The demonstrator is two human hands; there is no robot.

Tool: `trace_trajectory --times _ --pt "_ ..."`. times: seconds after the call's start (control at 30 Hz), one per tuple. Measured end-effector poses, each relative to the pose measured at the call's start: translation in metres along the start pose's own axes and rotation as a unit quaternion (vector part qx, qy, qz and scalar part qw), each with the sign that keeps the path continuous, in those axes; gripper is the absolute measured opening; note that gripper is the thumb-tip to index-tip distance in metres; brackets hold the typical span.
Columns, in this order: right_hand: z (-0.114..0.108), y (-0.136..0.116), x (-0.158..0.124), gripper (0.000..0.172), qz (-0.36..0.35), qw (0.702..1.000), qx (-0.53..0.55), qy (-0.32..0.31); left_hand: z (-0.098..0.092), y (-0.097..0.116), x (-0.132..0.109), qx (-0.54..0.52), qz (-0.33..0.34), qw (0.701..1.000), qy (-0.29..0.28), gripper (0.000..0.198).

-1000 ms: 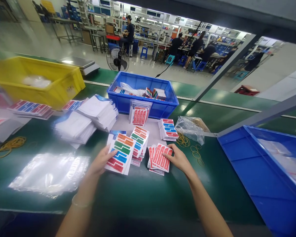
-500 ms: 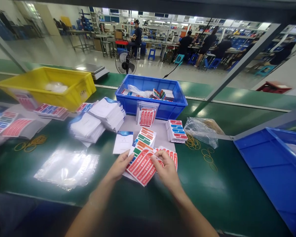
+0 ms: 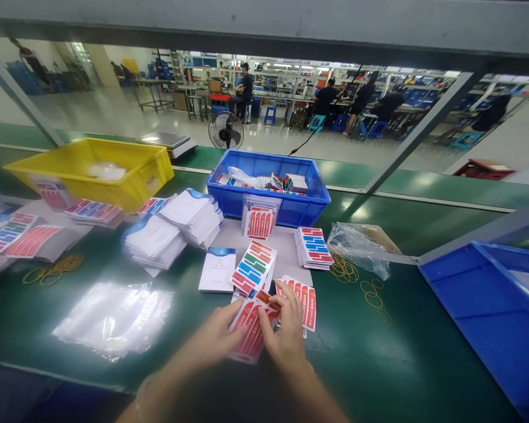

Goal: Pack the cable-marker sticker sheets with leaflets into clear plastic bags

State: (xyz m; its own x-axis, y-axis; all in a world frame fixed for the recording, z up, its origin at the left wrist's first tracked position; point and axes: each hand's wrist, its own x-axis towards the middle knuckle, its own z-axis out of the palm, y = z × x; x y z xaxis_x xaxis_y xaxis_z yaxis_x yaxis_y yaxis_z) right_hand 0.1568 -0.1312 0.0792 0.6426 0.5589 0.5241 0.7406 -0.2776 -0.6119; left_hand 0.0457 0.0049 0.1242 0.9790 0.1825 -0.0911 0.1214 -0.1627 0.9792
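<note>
Red-and-white label sheets (image 3: 250, 332) are pinched between my left hand (image 3: 218, 332) and my right hand (image 3: 284, 329), low over the green table. My left thumb lies across their face; my right fingers grip the upper right edge. Just beyond them lies a multicoloured label sheet (image 3: 253, 265) on other sheets. More red label sheets (image 3: 307, 302) fan out beside my right hand. A white booklet (image 3: 218, 271) with a blue top lies to the left. Farther back, a clear-bagged set of red labels (image 3: 260, 222) leans against the blue bin (image 3: 268, 205).
Booklet stacks (image 3: 194, 214) and a yellow bin (image 3: 136, 182) are at the left, with clear bags (image 3: 114, 320) nearer. Right of centre are a label stack (image 3: 314, 249), rubber bands (image 3: 344, 268) and a plastic bag (image 3: 357, 244). Another blue bin (image 3: 480, 294) stands far right.
The held label sheets have moved nearer to me and turned more upright. My hands have moved down with them, uncovering more of the multicoloured sheet. The camera view has tilted up.
</note>
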Motion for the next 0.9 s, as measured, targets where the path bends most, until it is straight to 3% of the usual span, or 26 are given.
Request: trace_trajectory --times 0.07,0.13,0.23,0.37,0.5,0.57,0.67,0.73,0.8,0.9 --pt "-0.004 0.004 -0.003 0.038 0.019 0.998 0.054 -0.034 -0.002 0.008 -0.008 0.167 -0.006 0.986 -0.008 0.022" --pt "-0.006 0.009 -0.009 0.048 0.060 0.985 0.124 -0.100 -0.004 0.013 -0.014 0.311 -0.022 0.950 -0.031 0.023" --pt "-0.003 0.017 -0.022 0.054 0.148 0.942 0.230 -0.194 -0.001 0.014 -0.015 0.438 -0.061 0.893 -0.078 0.026" --pt "0.014 0.025 -0.034 0.042 0.194 0.900 0.313 -0.233 0.005 0.004 -0.007 0.479 -0.081 0.868 -0.106 0.028" --pt "0.024 0.023 -0.034 0.017 0.212 0.882 0.330 -0.259 0.003 -0.007 -0.006 0.466 -0.049 0.879 -0.088 0.029" --pt "0.024 0.020 -0.033 0.012 0.202 0.878 0.329 -0.282 -0.002 -0.007 -0.009 0.454 -0.034 0.887 -0.077 0.026" --pt "0.018 0.022 -0.033 0.017 0.192 0.880 0.318 -0.297 -0.017 -0.005 -0.020 0.404 -0.002 0.915 -0.005 0.021" --pt "0.016 0.028 -0.033 0.019 0.198 0.884 0.305 -0.294 -0.033 -0.007 -0.033 0.362 0.009 0.927 0.097 0.024" --pt "0.016 0.033 -0.034 0.023 0.198 0.887 0.287 -0.301 -0.051 -0.014 -0.049 0.353 -0.010 0.911 0.212 0.029" --pt "0.022 0.034 -0.036 0.030 0.202 0.881 0.267 -0.335 -0.073 -0.033 -0.076 0.400 -0.116 0.850 0.324 0.027"
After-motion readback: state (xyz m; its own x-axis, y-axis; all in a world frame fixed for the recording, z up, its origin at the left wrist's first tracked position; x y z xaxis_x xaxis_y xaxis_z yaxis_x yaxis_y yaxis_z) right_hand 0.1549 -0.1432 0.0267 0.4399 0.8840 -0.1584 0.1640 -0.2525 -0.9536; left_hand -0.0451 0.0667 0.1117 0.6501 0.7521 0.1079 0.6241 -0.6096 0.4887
